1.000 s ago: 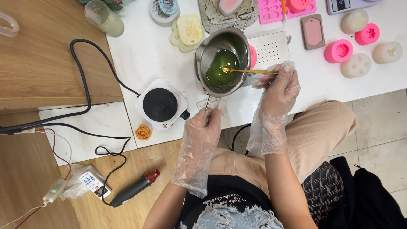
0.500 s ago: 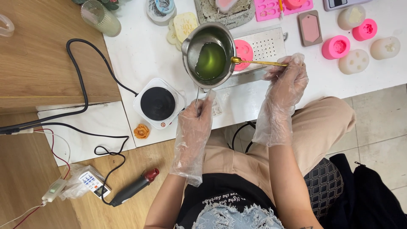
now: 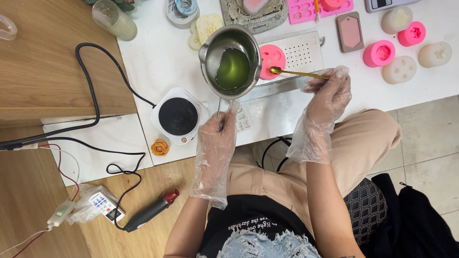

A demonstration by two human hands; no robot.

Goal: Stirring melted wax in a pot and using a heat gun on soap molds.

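My left hand (image 3: 217, 136), in a clear plastic glove, grips the thin wire handle of a small steel melting pot (image 3: 230, 61) that holds green liquid (image 3: 232, 68). The pot is held above the white table, beside a round pink mould (image 3: 271, 58). My right hand (image 3: 329, 91), also gloved, holds a slim gold spoon (image 3: 292, 72) by its handle. The spoon's bowl is outside the pot, over the pink mould on the perforated white tray (image 3: 306, 50).
A small white electric hot plate (image 3: 178, 116) with a black cable (image 3: 93, 91) stands left of the pot. Pink and white silicone moulds (image 3: 396, 48) lie at the right. An orange rose-shaped piece (image 3: 160, 147), a glass cup (image 3: 114, 20) and a black-and-red tool (image 3: 150, 215) are nearby.
The pot has been carried left and up, away from the spoon. The spoon has come out of the green liquid and now hovers over the pink mould.
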